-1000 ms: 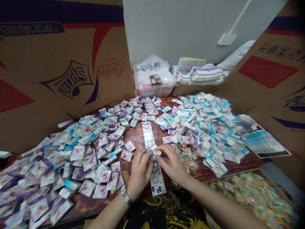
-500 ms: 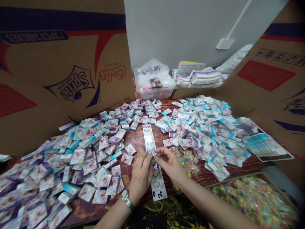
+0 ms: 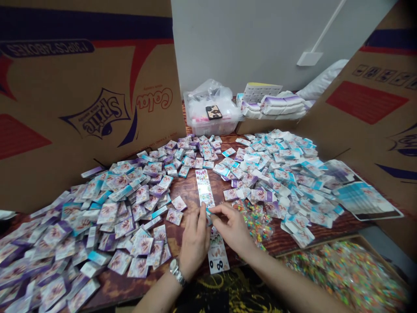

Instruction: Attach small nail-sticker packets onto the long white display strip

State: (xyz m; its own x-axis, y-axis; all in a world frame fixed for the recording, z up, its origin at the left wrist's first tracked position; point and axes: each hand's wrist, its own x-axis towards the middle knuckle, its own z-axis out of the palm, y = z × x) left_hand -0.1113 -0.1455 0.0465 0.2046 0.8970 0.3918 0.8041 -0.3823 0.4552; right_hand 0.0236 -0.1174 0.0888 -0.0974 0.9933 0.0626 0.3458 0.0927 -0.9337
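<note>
My right hand point(image 3: 232, 226) pinches a small teal-edged paper tab point(image 3: 207, 211) at the foot of a glossy card strip point(image 3: 204, 188) on the grainy wooden desk point(image 3: 186, 191); my left hand point(image 3: 194, 243) sits just beside it, fingers pressed together.

Our bare left hand point(image 3: 194, 243) has straightened its fingers. Our bare right hand point(image 3: 233, 227) has flattened, dropping lower.

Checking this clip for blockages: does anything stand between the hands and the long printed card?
Nothing visible: the right hand reaches the printed card at its lower end, the left hand lies below it, and the small boxes lie to either side.
</note>
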